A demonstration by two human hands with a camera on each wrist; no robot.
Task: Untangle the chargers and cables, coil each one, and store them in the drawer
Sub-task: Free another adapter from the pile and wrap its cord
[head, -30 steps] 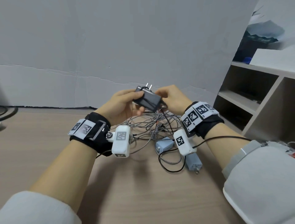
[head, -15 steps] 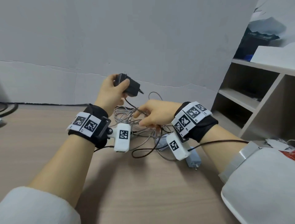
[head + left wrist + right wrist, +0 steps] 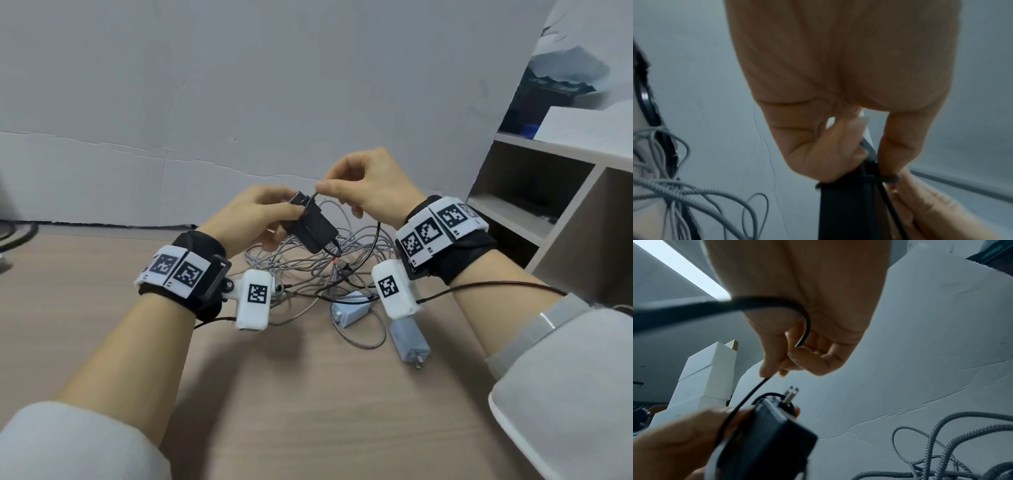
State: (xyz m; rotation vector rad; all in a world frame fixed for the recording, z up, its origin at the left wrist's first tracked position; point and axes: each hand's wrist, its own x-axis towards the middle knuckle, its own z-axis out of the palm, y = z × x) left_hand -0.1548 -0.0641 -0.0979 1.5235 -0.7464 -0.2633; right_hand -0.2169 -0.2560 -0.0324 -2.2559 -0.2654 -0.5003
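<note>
My left hand (image 3: 263, 219) grips a black charger (image 3: 313, 224) above the table, prongs up (image 3: 790, 394). Its thin black cable (image 3: 375, 240) passes once around the charger's top (image 3: 875, 179). My right hand (image 3: 359, 186) pinches that cable (image 3: 756, 389) just above the charger between thumb and fingers. Below both hands lies a tangle of grey braided cables (image 3: 308, 263) on the wooden table (image 3: 308, 411). Two pale blue chargers (image 3: 351, 311) (image 3: 409, 342) lie in front of the tangle.
An open grey shelf unit (image 3: 548, 212) stands at the right, with a white box (image 3: 589, 126) on top. A grey wall (image 3: 239, 102) backs the table. Dark cables (image 3: 13, 233) lie at the far left edge.
The left hand lowered the black charger toward the middle. The right hand rose from the tangle and now pinches the black cable over the charger's top, where a loop has formed.
</note>
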